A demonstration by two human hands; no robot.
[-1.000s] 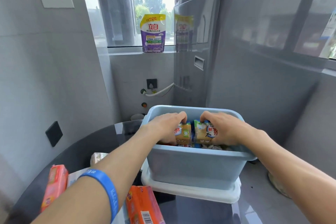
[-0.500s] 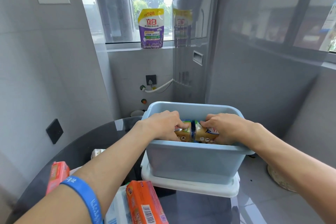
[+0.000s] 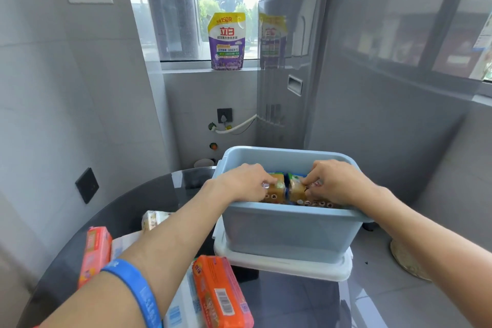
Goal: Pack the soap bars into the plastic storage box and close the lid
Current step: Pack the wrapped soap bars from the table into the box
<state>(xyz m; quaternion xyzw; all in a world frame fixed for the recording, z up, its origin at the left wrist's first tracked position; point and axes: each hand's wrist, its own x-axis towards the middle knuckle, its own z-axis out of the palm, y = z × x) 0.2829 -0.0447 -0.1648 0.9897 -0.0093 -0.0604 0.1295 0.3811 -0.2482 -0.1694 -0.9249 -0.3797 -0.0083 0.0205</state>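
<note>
A light blue plastic storage box [image 3: 290,231] stands on its white lid [image 3: 287,265] at the far side of a dark round glass table [image 3: 149,194]. Both my hands reach over the box's near rim. My left hand [image 3: 246,182] grips a tan-wrapped soap pack [image 3: 275,190] inside the box. Beside it, my right hand [image 3: 335,181] grips a second tan soap pack [image 3: 296,189]. The two packs touch side by side, low in the box. Near me on the table lie an orange soap bar [image 3: 221,293] and a pink-red soap bar [image 3: 95,253].
A white-and-blue pack [image 3: 181,306] lies under the orange bar, and a pale pack [image 3: 154,218] sits behind my left forearm. A grey appliance [image 3: 359,74] stands right behind the box. A purple detergent pouch [image 3: 226,41] is on the windowsill. Tiled wall on the left.
Both hands have pushed the two tan soap packs lower into the box, and the packs have tipped so that more of their tops shows. The camera has tilted slightly.
</note>
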